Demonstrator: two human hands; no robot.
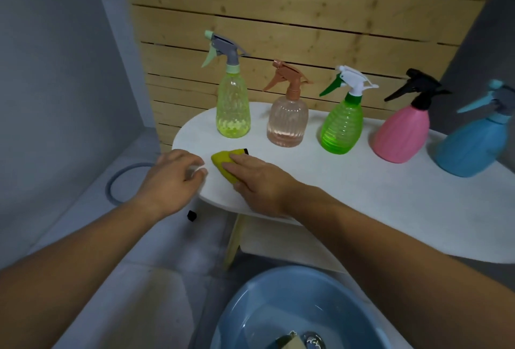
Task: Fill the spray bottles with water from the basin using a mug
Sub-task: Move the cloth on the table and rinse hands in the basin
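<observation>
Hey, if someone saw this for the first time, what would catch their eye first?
Five colourful spray bottles stand in a row on the white table, from the yellow-green bottle at the left to the blue bottle at the right. In front, the right hand presses a yellow sponge onto the table, and a blue basin holding water sits below.

the white table [348, 181] carries, left to right, a yellow bottle [233, 109], peach bottle [287, 123], green bottle [342, 125], pink bottle [401, 134] and blue bottle [473, 145], all upright. a yellow cloth [221, 164] lies near the left end.
</observation>
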